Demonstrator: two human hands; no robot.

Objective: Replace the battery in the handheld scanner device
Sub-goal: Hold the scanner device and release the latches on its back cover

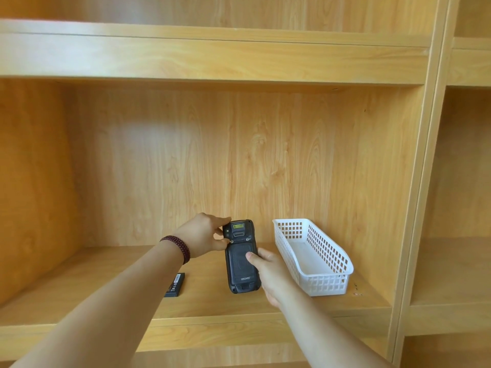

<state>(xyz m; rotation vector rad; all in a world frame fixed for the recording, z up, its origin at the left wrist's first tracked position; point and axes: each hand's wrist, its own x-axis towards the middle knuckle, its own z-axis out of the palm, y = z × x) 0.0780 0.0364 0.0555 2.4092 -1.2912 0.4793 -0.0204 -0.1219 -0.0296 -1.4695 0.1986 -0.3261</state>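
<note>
Both hands grasp the scanner [241, 258]: left hand [203, 239] pinching its top, right hand [268, 272] cradling its side; rigid, probably hefty.

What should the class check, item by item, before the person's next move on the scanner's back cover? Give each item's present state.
1. Scanner held in both hands, back facing the camera: ok.
2. Left hand on the top corner, at the latch screw: ok.
3. Right hand thumb pressing the back cover: ok.
4. Loose battery within reach on the shelf: ok.
5. Whether that battery is new or old: cannot tell.
6. White basket apart from the hands: ok.
</note>
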